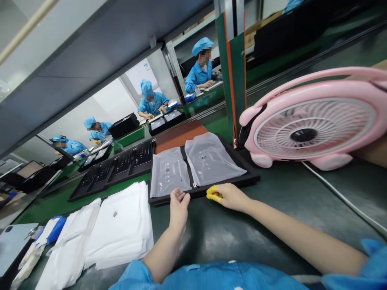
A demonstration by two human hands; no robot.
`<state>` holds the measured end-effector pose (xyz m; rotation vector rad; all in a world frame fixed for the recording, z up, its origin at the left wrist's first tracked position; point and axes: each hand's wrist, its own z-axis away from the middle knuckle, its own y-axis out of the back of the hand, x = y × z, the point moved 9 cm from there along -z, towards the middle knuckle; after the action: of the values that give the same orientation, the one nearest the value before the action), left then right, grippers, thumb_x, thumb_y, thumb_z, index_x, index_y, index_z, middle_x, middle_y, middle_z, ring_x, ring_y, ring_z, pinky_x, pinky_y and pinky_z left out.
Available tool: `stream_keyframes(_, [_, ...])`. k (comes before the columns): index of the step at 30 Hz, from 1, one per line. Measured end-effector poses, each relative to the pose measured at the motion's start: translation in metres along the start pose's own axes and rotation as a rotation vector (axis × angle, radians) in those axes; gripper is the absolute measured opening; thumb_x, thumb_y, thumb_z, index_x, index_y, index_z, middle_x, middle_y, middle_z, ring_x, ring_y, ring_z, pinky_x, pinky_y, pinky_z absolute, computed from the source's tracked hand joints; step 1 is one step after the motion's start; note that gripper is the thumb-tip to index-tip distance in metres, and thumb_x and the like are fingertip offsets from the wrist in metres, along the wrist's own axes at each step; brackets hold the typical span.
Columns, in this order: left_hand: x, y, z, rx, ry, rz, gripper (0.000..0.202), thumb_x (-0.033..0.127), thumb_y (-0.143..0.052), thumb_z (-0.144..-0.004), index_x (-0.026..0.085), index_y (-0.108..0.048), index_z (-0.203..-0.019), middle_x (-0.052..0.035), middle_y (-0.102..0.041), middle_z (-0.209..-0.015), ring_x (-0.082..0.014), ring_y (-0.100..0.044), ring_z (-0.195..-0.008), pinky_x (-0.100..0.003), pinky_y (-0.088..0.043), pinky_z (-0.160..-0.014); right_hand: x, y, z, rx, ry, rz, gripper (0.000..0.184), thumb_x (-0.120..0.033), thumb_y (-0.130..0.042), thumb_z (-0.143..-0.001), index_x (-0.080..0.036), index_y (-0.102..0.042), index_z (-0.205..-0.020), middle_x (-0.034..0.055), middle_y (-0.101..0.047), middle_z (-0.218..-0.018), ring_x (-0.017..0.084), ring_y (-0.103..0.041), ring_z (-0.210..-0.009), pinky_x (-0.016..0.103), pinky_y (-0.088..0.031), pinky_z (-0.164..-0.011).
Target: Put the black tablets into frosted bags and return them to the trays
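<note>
A dark green, smooth-topped workbench (281,189) carries everything within reach; on its right stands a pink, round plastic fan (314,114), tilted towards the seat, presumably so that its air reaches the person; a shallow, black, rectangular tray (252,177) lies straight ahead, its raised rim and middle divider probably there to keep its contents parted; to its left is a stack of white, thin, printed sheets or sleeves (121,225), close enough for the left arm; in the tray lie two flat, frosted, translucent printed bags, the left one (171,171) and the right one (211,157), side by side, one per compartment; the bare left hand (179,207) is at the tray's near edge, loosely curled, with nothing seen in it; the right hand (228,196) is just beside that edge, thumb and forefinger slightly apart, tipped with yellow, snug finger covers (212,189), perhaps for cleaner handling; whether either hand touches the tray, I cannot tell.
</note>
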<state>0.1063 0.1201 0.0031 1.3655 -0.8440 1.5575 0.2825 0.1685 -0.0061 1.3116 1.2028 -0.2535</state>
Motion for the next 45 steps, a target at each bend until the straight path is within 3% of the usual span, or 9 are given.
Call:
stream_keyframes(3, [0.021, 0.002, -0.01, 0.064, -0.402, -0.53, 0.026, 0.017, -0.068, -0.066, 0.019, -0.051, -0.085, -0.0068, -0.052, -0.097, -0.0222, -0.047, -0.103, -0.039, -0.033, -0.096, -0.004, 0.002, -0.004, 0.084, 0.001, 0.17, 0.024, -0.031, -0.047, -0.079, -0.02, -0.068, -0.083, 0.006, -0.07, -0.08, 0.018, -0.063, -0.069, 0.029, -0.045, -0.066])
stream_keyframes(8, [0.022, -0.015, -0.036, -0.103, -0.646, -1.075, 0.011, 0.023, -0.059, -0.076, 0.02, -0.049, -0.07, -0.0031, -0.051, -0.079, -0.0211, -0.05, -0.085, -0.04, -0.038, -0.084, -0.011, 0.002, -0.008, 0.106, 0.006, 0.285, 0.023, -0.028, -0.048, -0.079, -0.019, -0.068, -0.084, 0.0065, -0.07, -0.079, 0.02, -0.064, -0.071, 0.028, -0.044, -0.065])
stream_keyframes(16, [0.017, -0.022, -0.035, -0.198, -0.922, -1.26, 0.019, 0.037, -0.052, -0.08, 0.021, -0.053, -0.071, -0.0053, -0.054, -0.075, -0.0201, -0.053, -0.075, -0.031, -0.043, -0.068, -0.019, -0.003, 0.001, 0.145, 0.255, 0.332, 0.028, -0.027, -0.042, -0.084, -0.017, -0.067, -0.089, 0.0089, -0.068, -0.081, 0.017, -0.063, -0.07, 0.025, -0.044, -0.063])
stream_keyframes(21, [0.027, -0.039, -0.052, -0.408, -1.079, -1.388, 0.031, 0.051, -0.052, -0.077, 0.022, -0.054, -0.065, -0.0056, -0.055, -0.068, -0.019, -0.054, -0.069, -0.027, -0.041, -0.061, -0.019, 0.003, -0.005, 0.171, 0.354, 0.304, 0.03, -0.025, -0.038, -0.085, -0.017, -0.066, -0.096, 0.0083, -0.067, -0.082, 0.015, -0.062, -0.07, 0.025, -0.046, -0.063])
stream_keyframes(25, [0.057, -0.056, -0.099, -0.35, -1.075, -1.467, 0.033, 0.051, -0.049, -0.079, 0.021, -0.054, -0.066, -0.0067, -0.056, -0.07, -0.019, -0.055, -0.071, -0.027, -0.041, -0.064, -0.005, 0.011, -0.028, 0.186, 0.228, 0.225, 0.032, -0.028, -0.049, -0.081, -0.015, -0.061, -0.108, 0.0116, -0.064, -0.103, 0.022, -0.058, -0.096, 0.035, -0.045, -0.087])
stream_keyframes(28, [0.064, -0.078, -0.142, -0.336, -1.033, -1.519, 0.029, 0.047, -0.052, -0.079, 0.021, -0.052, -0.067, -0.0072, -0.057, -0.076, -0.0199, -0.055, -0.076, -0.028, -0.041, -0.069, 0.01, 0.01, -0.041, 0.154, 0.085, 0.136, 0.032, -0.029, -0.053, -0.079, -0.015, -0.061, -0.107, 0.0113, -0.06, -0.11, 0.023, -0.053, -0.106, 0.038, -0.039, -0.096])
stream_keyframes(33, [0.062, -0.11, -0.206, -0.359, -1.013, -1.557, 0.025, 0.042, -0.058, -0.077, 0.02, -0.051, -0.068, -0.0066, -0.057, -0.081, -0.0202, -0.055, -0.082, -0.029, -0.04, -0.076, 0.02, 0.006, -0.042, 0.121, 0.011, 0.049, 0.025, -0.027, -0.053, -0.079, -0.017, -0.062, -0.099, 0.0081, -0.062, -0.105, 0.022, -0.054, -0.102, 0.037, -0.041, -0.095])
stream_keyframes(38, [0.072, -0.132, -0.261, -0.213, -0.988, -1.529, 0.021, 0.036, -0.051, -0.083, 0.015, -0.054, -0.079, -0.0122, -0.056, -0.092, -0.0242, -0.053, -0.092, -0.035, -0.039, -0.082, 0.024, 0.002, -0.04, 0.133, 0.027, 0.051, 0.021, -0.025, -0.052, -0.079, -0.018, -0.062, -0.097, 0.0079, -0.062, -0.103, 0.021, -0.054, -0.099, 0.036, -0.043, -0.091])
stream_keyframes(45, [0.076, -0.16, -0.301, -0.101, -0.899, -1.451, 0.027, 0.041, -0.049, -0.083, 0.015, -0.055, -0.09, -0.0103, -0.055, -0.1, -0.0217, -0.05, -0.099, -0.031, -0.037, -0.087, 0.032, -0.007, -0.04, 0.08, 0.046, 0.086, 0.026, -0.028, -0.046, -0.084, -0.018, -0.06, -0.103, 0.0101, -0.061, -0.106, 0.02, -0.054, -0.102, 0.037, -0.042, -0.093])
